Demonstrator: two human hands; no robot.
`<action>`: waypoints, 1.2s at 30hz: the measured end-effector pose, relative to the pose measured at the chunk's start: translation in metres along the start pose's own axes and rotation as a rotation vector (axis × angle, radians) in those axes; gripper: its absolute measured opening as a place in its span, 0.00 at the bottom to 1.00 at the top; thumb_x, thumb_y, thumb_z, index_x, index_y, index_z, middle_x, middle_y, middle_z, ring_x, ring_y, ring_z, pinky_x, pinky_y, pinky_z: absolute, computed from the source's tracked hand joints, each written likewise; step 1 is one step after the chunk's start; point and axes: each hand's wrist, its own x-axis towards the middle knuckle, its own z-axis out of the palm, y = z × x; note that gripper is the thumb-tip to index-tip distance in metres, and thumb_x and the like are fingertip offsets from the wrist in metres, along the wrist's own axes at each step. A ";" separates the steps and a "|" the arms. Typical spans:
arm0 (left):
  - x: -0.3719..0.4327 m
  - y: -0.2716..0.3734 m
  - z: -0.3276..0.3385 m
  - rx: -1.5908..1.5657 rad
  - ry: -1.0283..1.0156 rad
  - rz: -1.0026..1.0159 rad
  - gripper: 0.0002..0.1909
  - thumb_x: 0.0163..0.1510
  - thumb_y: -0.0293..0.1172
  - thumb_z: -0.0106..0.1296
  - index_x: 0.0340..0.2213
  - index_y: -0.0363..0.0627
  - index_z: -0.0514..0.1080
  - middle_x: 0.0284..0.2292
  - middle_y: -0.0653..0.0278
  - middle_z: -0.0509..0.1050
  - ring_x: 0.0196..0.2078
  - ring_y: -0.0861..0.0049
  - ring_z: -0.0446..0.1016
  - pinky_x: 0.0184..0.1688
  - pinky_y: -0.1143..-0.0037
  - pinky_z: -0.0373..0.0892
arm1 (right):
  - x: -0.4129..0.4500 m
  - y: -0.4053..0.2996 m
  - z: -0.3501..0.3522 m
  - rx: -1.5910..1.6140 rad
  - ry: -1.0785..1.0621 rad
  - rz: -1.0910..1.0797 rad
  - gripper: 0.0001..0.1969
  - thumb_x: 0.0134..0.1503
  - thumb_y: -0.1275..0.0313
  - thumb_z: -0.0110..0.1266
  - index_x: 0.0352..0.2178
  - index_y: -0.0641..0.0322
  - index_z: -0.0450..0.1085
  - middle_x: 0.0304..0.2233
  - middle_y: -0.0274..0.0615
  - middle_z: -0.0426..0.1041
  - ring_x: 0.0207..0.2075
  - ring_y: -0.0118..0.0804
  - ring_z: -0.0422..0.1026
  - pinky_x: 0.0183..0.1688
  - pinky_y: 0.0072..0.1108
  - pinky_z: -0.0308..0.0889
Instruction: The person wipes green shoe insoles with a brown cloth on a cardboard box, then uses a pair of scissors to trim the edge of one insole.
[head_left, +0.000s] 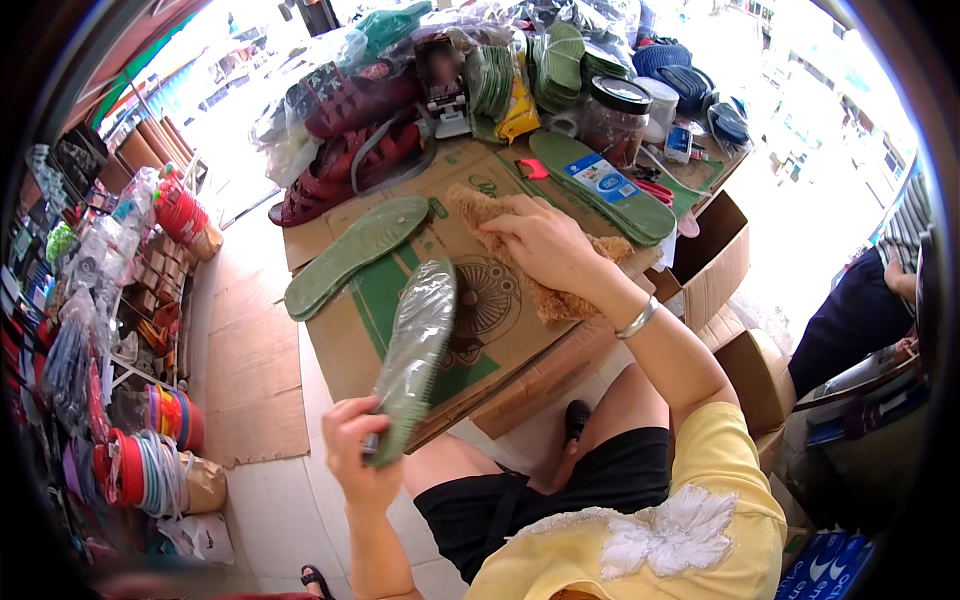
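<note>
My left hand (363, 450) grips the near end of a green shoe insole (420, 345) with a shiny clear plastic film over it, tilted above the cardboard. My right hand (544, 244) is closed on a brown fluffy cloth (559, 296) that lies on the cardboard tabletop (337, 360). Another green insole (356, 255) lies at the left edge, just beyond the film-covered one. Right of the cloth is a stack of green insoles (637, 210) with a blue and white label (602, 178) on top.
Dark red woven shoes (337, 172), bundled green insoles (559, 67), a lidded jar (615, 124) and red-handled scissors (655, 191) line the far side. Open cardboard boxes (712, 262) stand at the right. Shelved goods and stacked tubs (176, 416) are at the left. Another person (862, 300) is at the far right.
</note>
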 end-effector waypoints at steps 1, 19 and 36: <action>-0.006 -0.007 -0.003 -0.086 0.088 -0.137 0.13 0.46 0.20 0.61 0.34 0.41 0.71 0.38 0.54 0.77 0.37 0.65 0.75 0.44 0.70 0.71 | -0.002 -0.002 -0.002 0.016 0.015 0.009 0.16 0.56 0.73 0.48 0.44 0.55 0.77 0.51 0.47 0.71 0.54 0.50 0.68 0.56 0.34 0.64; -0.025 -0.009 -0.007 -0.079 0.108 -0.411 0.22 0.52 0.23 0.57 0.50 0.35 0.68 0.45 0.55 0.75 0.46 0.69 0.73 0.51 0.73 0.68 | -0.007 -0.025 -0.002 -0.118 0.088 -0.097 0.13 0.53 0.71 0.54 0.41 0.50 0.77 0.44 0.43 0.73 0.45 0.48 0.72 0.47 0.36 0.70; -0.012 -0.023 -0.010 -0.074 0.221 -0.425 0.26 0.54 0.27 0.51 0.55 0.37 0.61 0.51 0.56 0.65 0.53 0.67 0.66 0.57 0.69 0.63 | -0.003 -0.028 -0.007 -0.178 0.073 -0.140 0.14 0.52 0.70 0.54 0.42 0.49 0.76 0.40 0.42 0.72 0.44 0.45 0.71 0.47 0.32 0.68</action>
